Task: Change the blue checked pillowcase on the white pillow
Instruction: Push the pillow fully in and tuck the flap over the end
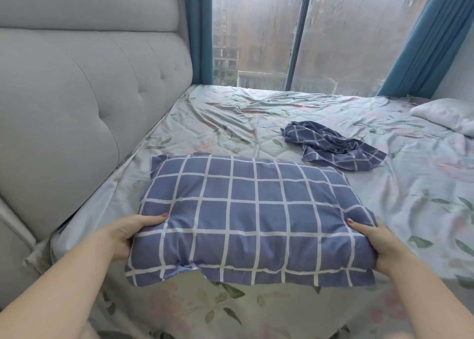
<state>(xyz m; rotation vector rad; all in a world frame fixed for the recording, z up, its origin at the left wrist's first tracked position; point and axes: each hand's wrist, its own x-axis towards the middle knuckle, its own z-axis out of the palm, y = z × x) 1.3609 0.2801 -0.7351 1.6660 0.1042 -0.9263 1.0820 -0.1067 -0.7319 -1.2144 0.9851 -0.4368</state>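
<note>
A pillow in a blue checked pillowcase [246, 215] lies flat on the bed near its front edge, close to the headboard. My left hand [128, 232] grips its near left corner, thumb on top. My right hand [377, 243] grips its near right side in the same way. The case covers the whole pillow; a small gap shows along its near hem. A second blue checked pillowcase [333, 146] lies crumpled and empty farther back on the bed. A bare white pillow [446, 115] rests at the far right edge.
The bed carries a wrinkled pale floral sheet [230, 118]. A grey padded headboard [77, 102] runs along the left. A large window [295, 36] with blue curtains [431, 38] stands behind the bed.
</note>
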